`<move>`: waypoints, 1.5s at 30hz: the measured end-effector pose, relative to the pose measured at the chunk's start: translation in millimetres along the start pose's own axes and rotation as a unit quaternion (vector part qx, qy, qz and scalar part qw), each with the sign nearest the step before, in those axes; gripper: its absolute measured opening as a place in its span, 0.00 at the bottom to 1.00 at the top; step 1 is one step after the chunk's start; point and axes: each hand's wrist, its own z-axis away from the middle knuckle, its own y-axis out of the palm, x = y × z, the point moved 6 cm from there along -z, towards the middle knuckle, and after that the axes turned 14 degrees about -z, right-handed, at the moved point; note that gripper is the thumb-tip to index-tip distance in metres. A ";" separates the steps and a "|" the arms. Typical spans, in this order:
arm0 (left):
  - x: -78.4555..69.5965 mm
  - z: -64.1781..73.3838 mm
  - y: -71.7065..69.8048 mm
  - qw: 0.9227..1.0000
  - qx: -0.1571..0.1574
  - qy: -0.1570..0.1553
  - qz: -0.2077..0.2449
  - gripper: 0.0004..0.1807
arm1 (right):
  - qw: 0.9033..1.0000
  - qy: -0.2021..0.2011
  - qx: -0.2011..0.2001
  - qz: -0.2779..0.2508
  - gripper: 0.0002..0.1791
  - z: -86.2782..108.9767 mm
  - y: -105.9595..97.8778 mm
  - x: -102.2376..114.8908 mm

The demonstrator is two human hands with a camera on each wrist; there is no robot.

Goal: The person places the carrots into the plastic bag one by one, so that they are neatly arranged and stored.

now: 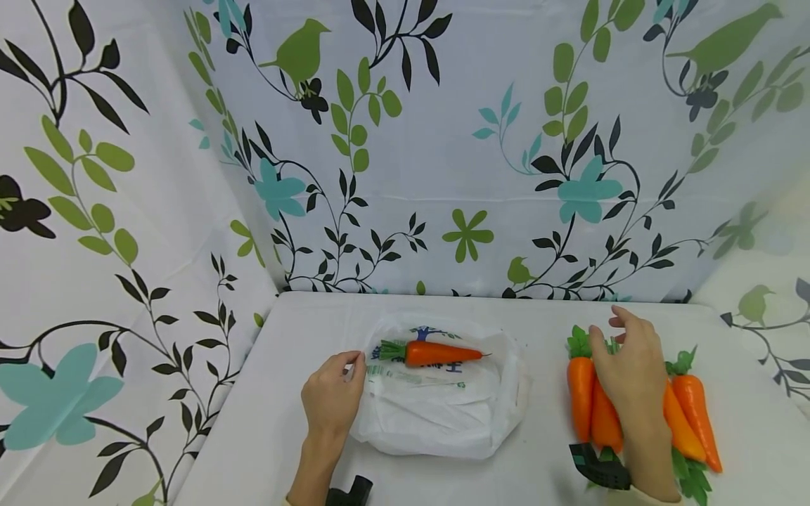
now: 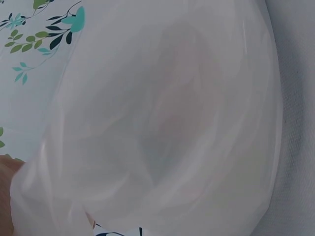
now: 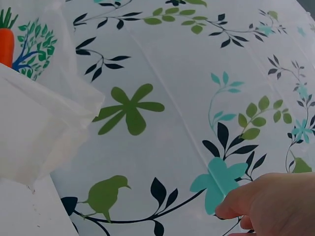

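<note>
A white plastic bag (image 1: pixel 436 422) with blue and green print lies on the table. One orange carrot (image 1: pixel 443 353) with a green top rests on its printed part; whether it is partly inside I cannot tell. My left hand (image 1: pixel 332 397) pinches the bag's left edge between thumb and fingers. In the left wrist view the bag (image 2: pixel 172 118) hides most of that hand. Over a group of several carrots (image 1: pixel 581 397) at the right hovers my right hand (image 1: pixel 633 365), its fingers loosely bent and holding nothing. The right wrist view shows the same hand (image 3: pixel 275 206) holding nothing.
The white table (image 1: pixel 253 422) ends at the back against a hanging cloth (image 1: pixel 405 176) printed with leaves and birds. More cloth hangs at the left side. A black strap piece (image 1: pixel 601 469) sits at my right wrist, and another black piece (image 1: pixel 351 492) at my left.
</note>
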 end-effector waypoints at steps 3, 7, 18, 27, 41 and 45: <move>-0.9 0.2 -0.3 1.000 0.003 0.002 0.003 0.04 | 1.000 0.013 -0.002 0.001 0.31 -1.3 -3.3 -4.5; -0.5 0.6 -0.2 1.000 0.005 0.000 0.003 0.04 | 0.999 0.035 0.006 0.002 0.32 -2.5 -5.1 -12.0; 1.5 1.7 1.6 1.000 0.012 -0.008 0.003 0.05 | 0.997 0.073 0.011 0.014 0.33 -8.8 -9.4 -38.9; -0.8 1.5 1.7 1.000 0.010 -0.007 0.003 0.05 | 0.994 0.104 0.029 0.015 0.35 -11.9 -6.3 -60.7; -2.4 1.8 1.1 1.000 0.008 -0.006 0.005 0.05 | 0.990 0.127 0.055 0.034 0.35 -15.0 -6.1 -83.9; -3.4 1.7 1.1 1.000 0.010 -0.004 0.006 0.05 | 0.989 0.133 0.060 0.039 0.35 -15.6 -5.8 -92.6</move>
